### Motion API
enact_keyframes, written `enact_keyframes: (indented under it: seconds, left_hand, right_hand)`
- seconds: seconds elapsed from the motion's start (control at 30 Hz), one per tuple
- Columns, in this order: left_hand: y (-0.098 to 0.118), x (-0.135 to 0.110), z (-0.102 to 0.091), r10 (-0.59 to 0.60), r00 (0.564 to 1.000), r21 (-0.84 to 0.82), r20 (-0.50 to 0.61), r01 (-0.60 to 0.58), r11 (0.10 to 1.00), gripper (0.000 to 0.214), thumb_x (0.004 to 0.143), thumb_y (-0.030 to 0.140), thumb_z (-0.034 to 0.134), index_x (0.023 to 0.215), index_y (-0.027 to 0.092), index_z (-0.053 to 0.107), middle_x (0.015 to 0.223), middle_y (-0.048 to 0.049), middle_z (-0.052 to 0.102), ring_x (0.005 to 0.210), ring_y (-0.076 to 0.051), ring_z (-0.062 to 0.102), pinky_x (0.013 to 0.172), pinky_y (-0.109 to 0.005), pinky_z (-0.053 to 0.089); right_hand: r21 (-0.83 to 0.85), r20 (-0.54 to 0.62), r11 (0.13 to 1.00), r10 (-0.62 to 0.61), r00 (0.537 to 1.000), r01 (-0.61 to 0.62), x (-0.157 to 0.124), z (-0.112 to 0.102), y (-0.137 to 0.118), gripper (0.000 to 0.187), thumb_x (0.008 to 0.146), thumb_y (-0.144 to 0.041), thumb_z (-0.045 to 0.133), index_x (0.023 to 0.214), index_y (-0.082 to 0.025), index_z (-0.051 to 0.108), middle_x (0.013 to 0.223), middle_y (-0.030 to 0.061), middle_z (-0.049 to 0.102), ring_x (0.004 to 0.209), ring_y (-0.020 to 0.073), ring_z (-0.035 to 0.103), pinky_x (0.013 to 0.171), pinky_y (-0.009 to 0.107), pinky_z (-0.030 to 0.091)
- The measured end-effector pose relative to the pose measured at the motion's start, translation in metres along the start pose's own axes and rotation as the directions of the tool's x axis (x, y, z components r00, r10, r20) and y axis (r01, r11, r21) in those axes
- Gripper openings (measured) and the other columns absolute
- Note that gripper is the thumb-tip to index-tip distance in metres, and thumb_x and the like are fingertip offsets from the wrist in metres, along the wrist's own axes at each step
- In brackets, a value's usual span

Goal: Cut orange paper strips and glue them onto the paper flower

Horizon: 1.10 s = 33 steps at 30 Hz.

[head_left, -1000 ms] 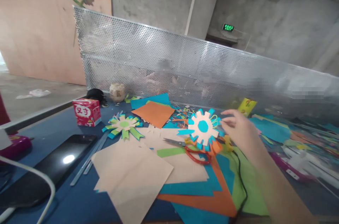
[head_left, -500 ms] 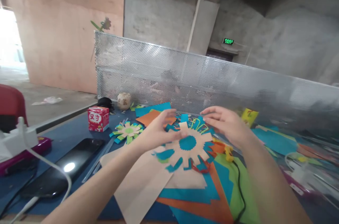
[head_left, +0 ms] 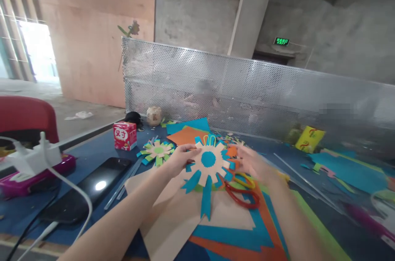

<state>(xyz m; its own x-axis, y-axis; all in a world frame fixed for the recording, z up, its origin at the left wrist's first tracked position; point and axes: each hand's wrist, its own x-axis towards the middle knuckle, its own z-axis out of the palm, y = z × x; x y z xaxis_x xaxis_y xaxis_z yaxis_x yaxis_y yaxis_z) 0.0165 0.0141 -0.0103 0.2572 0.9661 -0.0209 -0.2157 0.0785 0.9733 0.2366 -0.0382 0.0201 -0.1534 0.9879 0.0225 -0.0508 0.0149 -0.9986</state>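
Note:
Near the middle of the head view is a flower-shaped piece [head_left: 220,162], cream felt or paper with a blue scalloped centre and blue petals behind. Blue ribbon-like tails [head_left: 206,203] hang from its lower edge. My left hand [head_left: 179,160] is closed at its left side, thumb and fingers pinching the petals. Beside its right edge, my right hand [head_left: 254,164] is smeared by motion, its fingertips near a bit of orange [head_left: 232,151]; whether it grips anything is unclear. Red-handled scissors [head_left: 243,201] lie just below, next to yellow handles [head_left: 245,181].
Cream sheets [head_left: 173,220] and blue sheets [head_left: 230,236] lie under the flower. A second flower [head_left: 158,151] is to the left, near a phone [head_left: 89,189] and a red box [head_left: 125,135]. A yellow packet [head_left: 310,139] stands right, before a perforated metal screen [head_left: 173,76].
My left hand has gone from open above the flower to closed on its left edge. My right hand has come lower beside it. The view has shifted left, and the scissors show more.

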Motion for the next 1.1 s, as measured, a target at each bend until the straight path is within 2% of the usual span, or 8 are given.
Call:
enact_keyframes:
  seconds: [0.17, 0.33, 0.43, 0.53, 0.67, 0.77, 0.97, 1.1]
  left_hand:
    - [-0.005, 0.006, 0.001, 0.034, 0.999, -0.079, 0.000, -0.034, 0.996, 0.035, 0.048, 0.034, 0.076, 0.071, 0.014, 0.057, 0.058, 0.0017, 0.057, 0.046, -0.005, 0.052, 0.045, -0.016, 0.043]
    - [-0.007, 0.004, 0.004, 0.040, 0.999, -0.159, -0.013, -0.041, 0.986, 0.031, 0.048, 0.027, 0.077, 0.067, 0.013, 0.057, 0.057, 0.0034, 0.056, 0.043, -0.004, 0.052, 0.042, -0.014, 0.043]
    - [-0.008, 0.004, 0.005, 0.010, 0.998, -0.246, -0.056, -0.023, 0.969, 0.029, 0.048, 0.023, 0.077, 0.066, 0.013, 0.056, 0.056, 0.0040, 0.057, 0.043, -0.004, 0.052, 0.042, -0.014, 0.045]
    - [-0.009, 0.005, 0.004, 0.001, 0.997, -0.280, -0.077, -0.023, 0.960, 0.029, 0.049, 0.022, 0.076, 0.067, 0.015, 0.056, 0.059, 0.0033, 0.059, 0.046, -0.005, 0.055, 0.043, -0.014, 0.046]
    - [-0.013, 0.006, 0.000, -0.015, 0.998, -0.296, -0.058, -0.002, 0.955, 0.029, 0.049, 0.023, 0.076, 0.069, 0.015, 0.057, 0.066, 0.0000, 0.063, 0.054, -0.010, 0.059, 0.045, -0.018, 0.048]
    - [-0.018, 0.007, -0.002, -0.023, 0.999, -0.282, -0.043, 0.010, 0.959, 0.027, 0.049, 0.023, 0.076, 0.067, 0.015, 0.058, 0.067, -0.0011, 0.063, 0.059, -0.012, 0.060, 0.051, -0.024, 0.051]
    - [-0.021, 0.008, -0.002, 0.034, 0.999, -0.259, -0.032, -0.041, 0.965, 0.026, 0.050, 0.024, 0.076, 0.069, 0.012, 0.061, 0.070, -0.0028, 0.062, 0.062, -0.012, 0.059, 0.054, -0.024, 0.051]
    - [-0.019, 0.006, -0.001, 0.043, 0.997, -0.261, -0.057, -0.057, 0.964, 0.026, 0.050, 0.024, 0.075, 0.068, 0.011, 0.061, 0.068, -0.0035, 0.061, 0.062, -0.012, 0.058, 0.056, -0.024, 0.051]
  right_hand:
    - [-0.117, -0.099, 0.993, -0.011, 0.995, -0.001, 0.003, -0.003, 0.017, 0.030, 0.065, -0.028, 0.064, 0.092, -0.017, 0.055, 0.085, 0.0033, 0.063, 0.066, 0.0137, 0.062, 0.057, 0.026, 0.052]
    - [-0.100, -0.200, 0.994, -0.051, 0.978, 0.032, 0.010, -0.006, 0.023, 0.024, 0.063, -0.030, 0.066, 0.079, -0.017, 0.054, 0.075, 0.0013, 0.063, 0.059, 0.0118, 0.060, 0.050, 0.022, 0.050]
    - [-0.046, -0.172, 0.997, -0.063, 0.983, 0.055, 0.009, -0.002, 0.027, 0.029, 0.067, -0.038, 0.061, 0.088, -0.020, 0.052, 0.086, 0.0028, 0.064, 0.068, 0.0143, 0.062, 0.056, 0.026, 0.053]
    - [-0.010, -0.119, 0.998, -0.062, 0.991, 0.062, 0.010, 0.002, 0.033, 0.039, 0.061, -0.035, 0.068, 0.094, -0.019, 0.054, 0.088, 0.0045, 0.065, 0.073, 0.0186, 0.063, 0.064, 0.033, 0.053]
    - [-0.019, -0.190, 0.993, -0.117, 0.975, 0.115, 0.015, -0.003, 0.039, 0.037, 0.053, -0.029, 0.074, 0.084, -0.017, 0.059, 0.074, 0.0027, 0.066, 0.068, 0.0175, 0.063, 0.063, 0.030, 0.052]
    - [-0.010, -0.216, 0.980, -0.195, 0.957, 0.198, 0.018, -0.007, 0.039, 0.031, 0.052, -0.030, 0.074, 0.077, -0.018, 0.060, 0.073, 0.0010, 0.065, 0.069, 0.0163, 0.062, 0.062, 0.027, 0.051]
    - [0.085, -0.112, 0.956, -0.269, 0.956, 0.279, 0.012, 0.002, 0.035, 0.037, 0.064, -0.039, 0.066, 0.095, -0.023, 0.054, 0.094, 0.0017, 0.063, 0.083, 0.0177, 0.060, 0.069, 0.031, 0.050]
    - [0.061, -0.135, 0.973, -0.215, 0.967, 0.225, 0.011, 0.006, 0.038, 0.044, 0.060, -0.030, 0.070, 0.099, -0.023, 0.050, 0.095, 0.0023, 0.061, 0.078, 0.0176, 0.061, 0.058, 0.026, 0.051]
